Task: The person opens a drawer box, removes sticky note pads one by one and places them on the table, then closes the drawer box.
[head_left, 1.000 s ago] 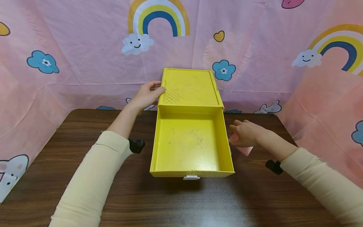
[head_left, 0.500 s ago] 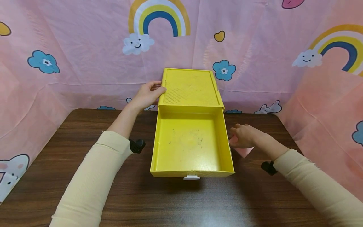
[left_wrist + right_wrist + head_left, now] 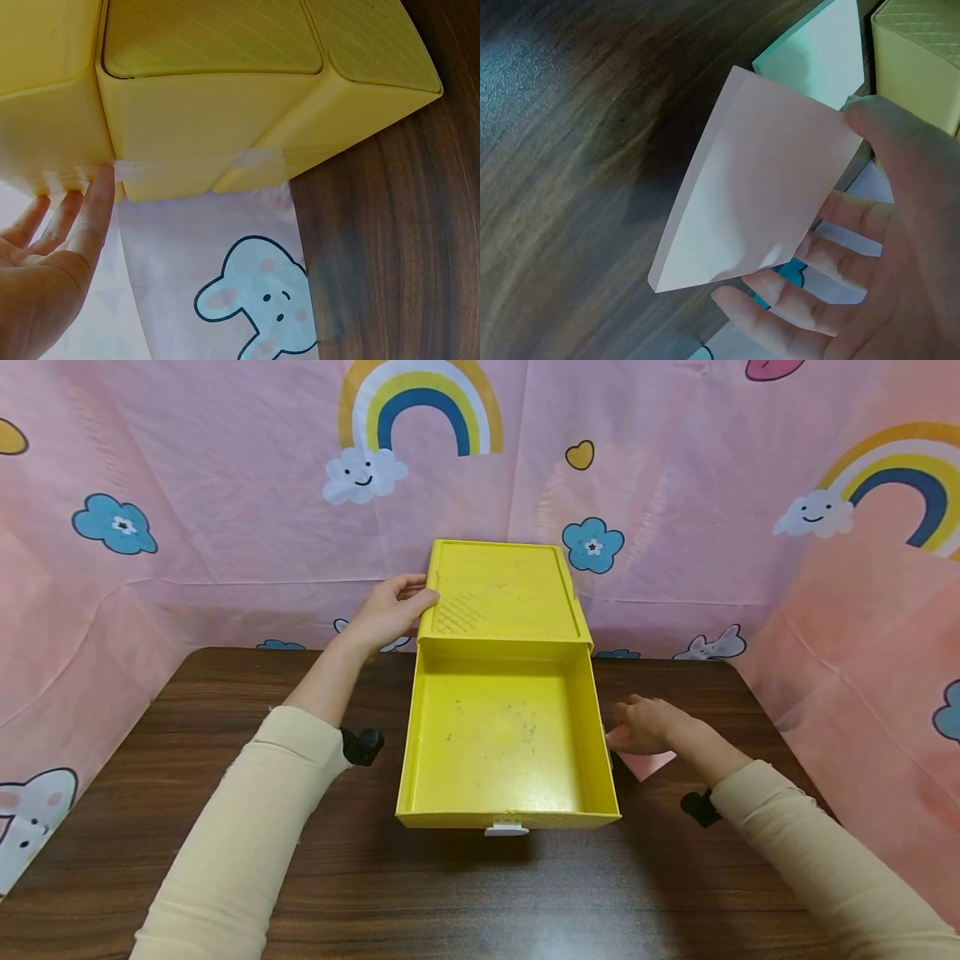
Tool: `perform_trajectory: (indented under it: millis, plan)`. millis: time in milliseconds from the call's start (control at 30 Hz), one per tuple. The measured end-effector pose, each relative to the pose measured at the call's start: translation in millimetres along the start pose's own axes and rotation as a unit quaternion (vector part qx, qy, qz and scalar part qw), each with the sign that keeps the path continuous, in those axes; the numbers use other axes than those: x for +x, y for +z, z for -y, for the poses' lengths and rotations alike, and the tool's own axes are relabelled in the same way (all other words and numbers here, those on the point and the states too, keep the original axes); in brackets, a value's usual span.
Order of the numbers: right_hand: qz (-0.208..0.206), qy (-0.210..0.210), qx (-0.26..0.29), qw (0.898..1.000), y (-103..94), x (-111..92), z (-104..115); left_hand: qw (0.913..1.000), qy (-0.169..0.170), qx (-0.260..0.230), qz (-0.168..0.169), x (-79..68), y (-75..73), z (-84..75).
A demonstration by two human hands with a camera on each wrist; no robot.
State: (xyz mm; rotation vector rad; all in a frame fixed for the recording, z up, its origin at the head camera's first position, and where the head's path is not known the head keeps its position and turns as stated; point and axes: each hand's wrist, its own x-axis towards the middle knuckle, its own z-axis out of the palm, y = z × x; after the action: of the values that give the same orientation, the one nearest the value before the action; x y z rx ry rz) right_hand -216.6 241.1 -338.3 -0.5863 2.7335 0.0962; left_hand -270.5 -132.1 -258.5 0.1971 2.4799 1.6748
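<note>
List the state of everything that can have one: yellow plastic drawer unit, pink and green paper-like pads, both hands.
Yellow plastic drawer unit: upright.
Yellow top drawer: pulled out, dark specks on its floor.
Lower yellow drawers: look shut.
Pink paper-like pad: held tilted.
Green paper-like pad: beside the unit, partly hidden.
Left hand: touching the unit's side.
Right hand: pinching the pink pad.

Yellow box [image 3: 504, 693] probably in all views
</note>
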Motion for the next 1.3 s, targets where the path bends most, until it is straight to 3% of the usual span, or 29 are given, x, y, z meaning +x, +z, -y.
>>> perform_trajectory:
  millis: [533, 800, 1300]
  plan:
    - [0.028, 0.046, 0.011, 0.998, 9.2, 9.8, -8.7, 1.0000, 0.000, 0.003, -0.008, -2.0, 0.7, -0.6]
    - [0.061, 0.082, 0.013, 0.995, 8.8, 14.1, -7.8, 0.9999, 0.002, -0.004, -0.009, -1.9, 1.3, -0.8]
    - [0.070, 0.133, 0.033, 0.988, 13.8, 17.6, -9.5, 1.0000, 0.001, -0.004, -0.006, -1.8, 1.7, -0.1]
